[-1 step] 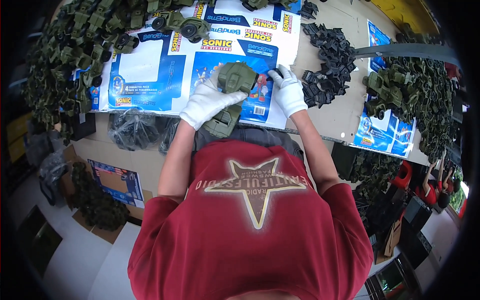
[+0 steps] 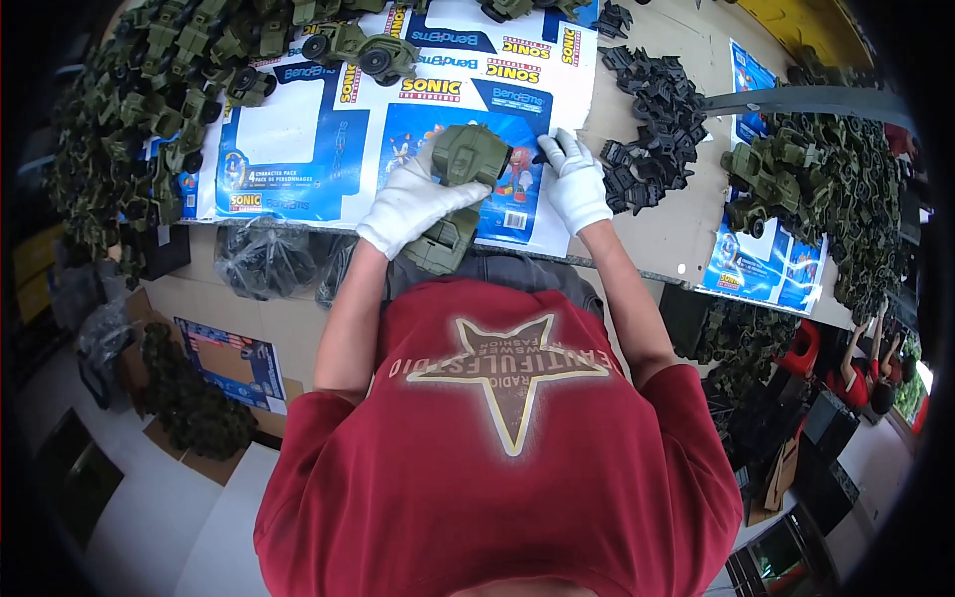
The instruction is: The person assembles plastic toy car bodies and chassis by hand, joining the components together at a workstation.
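Note:
My left hand (image 2: 408,204), in a white glove, is closed around an olive-green toy truck (image 2: 472,154). The truck's rounded front points away from me, and its rear (image 2: 441,244) reaches back over the table edge near my shirt. Part of its middle is hidden by my fingers and thumb. To the right of the truck, and apart from it, my gloved right hand (image 2: 575,187) has its fingers bent together over a small black plastic part (image 2: 541,157). Most of that part is covered by the fingertips.
Printed blue and white card sheets (image 2: 298,189) cover the table ahead. A heap of green toy trucks (image 2: 169,80) lies at left, black plastic parts (image 2: 657,129) beside my right hand. More trucks (image 2: 786,179) lie beyond a grey bar (image 2: 796,100). Another person's arms (image 2: 863,348) show far right.
Less of the black part shows at my right fingertips, which have shifted very slightly. My left hand and the truck stay in place.

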{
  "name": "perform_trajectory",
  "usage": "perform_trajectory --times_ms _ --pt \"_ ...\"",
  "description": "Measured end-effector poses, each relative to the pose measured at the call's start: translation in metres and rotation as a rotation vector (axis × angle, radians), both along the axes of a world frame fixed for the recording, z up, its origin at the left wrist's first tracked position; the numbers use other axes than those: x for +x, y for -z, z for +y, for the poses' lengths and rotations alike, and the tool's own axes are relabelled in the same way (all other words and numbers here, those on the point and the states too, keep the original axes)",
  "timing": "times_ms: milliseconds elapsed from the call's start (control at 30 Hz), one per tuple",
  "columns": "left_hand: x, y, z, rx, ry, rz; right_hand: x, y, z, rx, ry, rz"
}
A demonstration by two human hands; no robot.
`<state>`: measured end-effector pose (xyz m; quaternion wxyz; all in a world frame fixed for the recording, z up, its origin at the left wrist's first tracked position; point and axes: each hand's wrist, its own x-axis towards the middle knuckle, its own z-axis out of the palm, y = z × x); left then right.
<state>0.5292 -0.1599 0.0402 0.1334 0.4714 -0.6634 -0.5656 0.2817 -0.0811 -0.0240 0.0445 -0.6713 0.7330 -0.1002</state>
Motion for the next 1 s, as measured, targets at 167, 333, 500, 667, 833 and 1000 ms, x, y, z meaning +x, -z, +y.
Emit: perform_trajectory --times_ms 167,333,500,667,833,1000 --pt "-0.004 -0.011 0.001 0.127 0.007 0.008 -0.01 0.008 0.0 0.137 0.096 -0.063" --pt "-0.012 -0.056 0.007 0.241 0.051 0.172 -0.021 -0.052 -0.005 0.186 0.13 -1.42" --pt "-0.027 -0.067 0.008 0.232 0.127 0.266 -0.017 -0.065 -0.006 0.27 -0.124 -1.861" --pt "-0.034 -0.072 0.005 0.299 0.14 0.176 -0.019 -0.068 -0.008 0.304 -0.098 -1.929" --pt "-0.037 -0.062 0.0 0.299 0.135 0.103 -0.028 -0.059 -0.01 0.314 -0.133 -1.928" --pt "-0.056 -0.064 0.012 0.43 0.028 0.36 -0.031 -0.084 -0.023 0.245 -0.106 -1.633"
